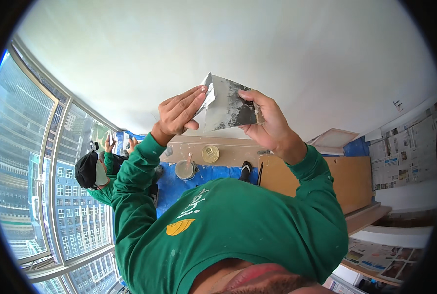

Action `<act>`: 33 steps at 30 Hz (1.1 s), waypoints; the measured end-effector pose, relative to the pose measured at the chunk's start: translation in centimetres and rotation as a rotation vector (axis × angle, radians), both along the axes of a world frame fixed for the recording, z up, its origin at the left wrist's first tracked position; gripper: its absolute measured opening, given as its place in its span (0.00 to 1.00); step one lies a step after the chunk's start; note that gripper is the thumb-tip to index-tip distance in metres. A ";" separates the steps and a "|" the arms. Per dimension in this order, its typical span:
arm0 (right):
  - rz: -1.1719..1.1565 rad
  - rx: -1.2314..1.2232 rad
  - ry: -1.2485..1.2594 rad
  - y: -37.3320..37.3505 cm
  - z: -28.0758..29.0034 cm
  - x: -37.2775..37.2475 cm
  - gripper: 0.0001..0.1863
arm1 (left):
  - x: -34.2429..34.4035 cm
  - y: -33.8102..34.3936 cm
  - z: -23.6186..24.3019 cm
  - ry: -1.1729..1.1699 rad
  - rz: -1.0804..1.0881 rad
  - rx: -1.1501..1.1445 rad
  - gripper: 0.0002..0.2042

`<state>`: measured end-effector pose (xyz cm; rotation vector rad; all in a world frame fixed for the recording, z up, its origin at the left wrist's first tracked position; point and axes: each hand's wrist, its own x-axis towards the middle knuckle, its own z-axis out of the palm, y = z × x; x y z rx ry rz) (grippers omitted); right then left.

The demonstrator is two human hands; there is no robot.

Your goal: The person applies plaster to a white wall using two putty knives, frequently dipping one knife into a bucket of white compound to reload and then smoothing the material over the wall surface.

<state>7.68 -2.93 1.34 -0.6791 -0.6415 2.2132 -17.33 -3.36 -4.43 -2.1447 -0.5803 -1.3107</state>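
Observation:
Both my hands are raised in front of a white wall [238,44], with green sleeves running up to them. My right hand [270,125] grips a wide, thin metal scraper blade [228,110] smeared with grey-white filler, thumb on its face. My left hand [179,113] pinches a second, narrower metal blade [207,94] between flat fingers and thumb. That narrower blade rests against the left edge of the wide one.
A small bucket [185,170] and a round tin lid [210,154] sit by a blue sheet [213,177]. A brown board [348,179] and newspaper-covered surfaces [405,152] are at right. Another person [98,171] in green works by the big window [37,161].

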 end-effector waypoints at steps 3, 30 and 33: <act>0.089 0.078 0.033 2.6 -0.3 1.3 0.09 | -1.6 0.6 0.1 0.096 0.071 -0.055 0.28; -1.339 2.430 -1.697 28.6 32.4 7.1 0.28 | -0.7 -11.7 -16.1 -0.872 0.302 -0.826 0.22; -1.335 2.433 -1.685 27.7 32.5 7.3 0.26 | -0.7 -11.6 -15.7 -0.866 0.262 -0.801 0.23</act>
